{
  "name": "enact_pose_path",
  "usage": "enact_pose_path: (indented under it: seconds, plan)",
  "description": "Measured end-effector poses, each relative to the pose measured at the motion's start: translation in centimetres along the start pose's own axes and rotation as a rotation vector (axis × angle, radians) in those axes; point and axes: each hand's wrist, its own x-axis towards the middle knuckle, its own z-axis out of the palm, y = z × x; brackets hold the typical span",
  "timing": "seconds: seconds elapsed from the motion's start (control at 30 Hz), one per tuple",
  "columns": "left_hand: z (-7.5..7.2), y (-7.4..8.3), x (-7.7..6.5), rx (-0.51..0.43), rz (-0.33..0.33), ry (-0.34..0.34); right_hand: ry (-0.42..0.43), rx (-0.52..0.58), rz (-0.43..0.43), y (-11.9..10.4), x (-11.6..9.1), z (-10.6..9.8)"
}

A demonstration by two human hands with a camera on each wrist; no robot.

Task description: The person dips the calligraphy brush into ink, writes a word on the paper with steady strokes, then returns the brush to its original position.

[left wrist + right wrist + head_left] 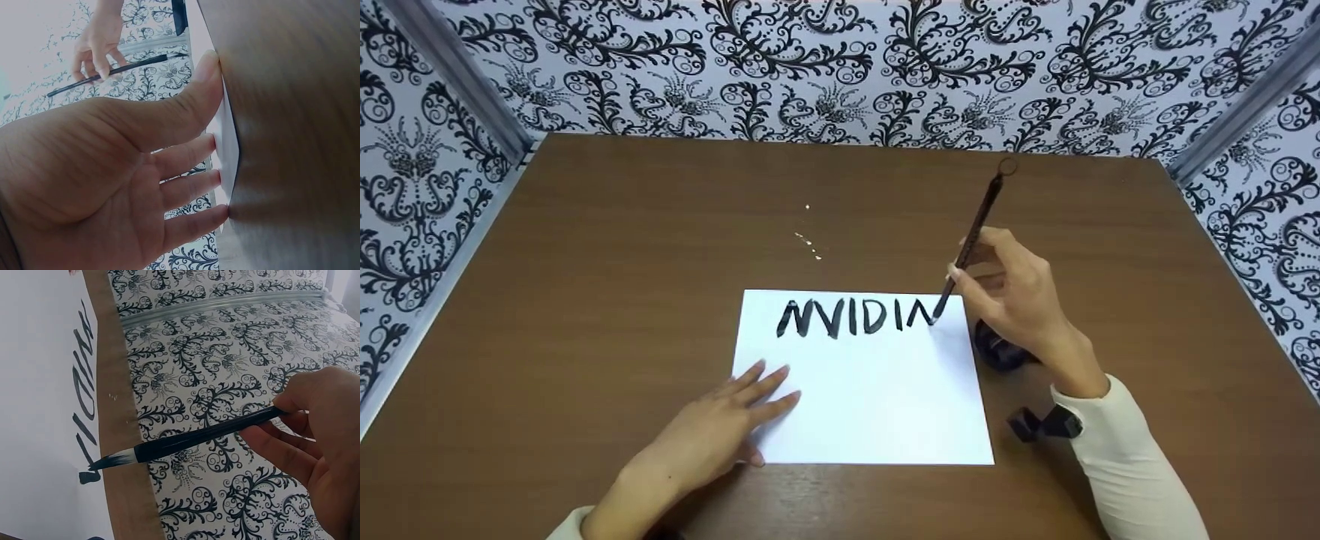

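A white sheet of paper (877,405) lies on the brown table, with large black letters (840,319) reading "NVIDI" and further strokes along its top edge. My right hand (1020,289) pinches a dark-handled ink brush (979,217) with a loop at its upper end. The brush's bristles (115,460), pale near the handle and black at the tip, meet the last stroke near the paper's upper right corner. On the sheet's left side rests my left hand (720,420), fingers spread and fairly straight, thumb at the lower edge.
A dark round container (999,349) stands right of the paper, partly hidden beneath the right hand. Small pale flecks (810,244) dot the table (607,300) beyond the sheet. Black-and-white patterned panels (810,67) border the table at the back and sides.
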Motion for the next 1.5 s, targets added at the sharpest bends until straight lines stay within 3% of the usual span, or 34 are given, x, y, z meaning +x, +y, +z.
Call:
enact_pose_path:
  seconds: [0.77,1.5]
  plan:
    - [0.1,0.0,-0.1,-0.015,-0.007,0.007,0.010,0.077,-0.011,1.0,-0.4,1.2]
    - [0.1,0.1,0.0,-0.021,-0.026,-0.018,0.038,-0.007,-0.036,2.0,-0.4,1.1]
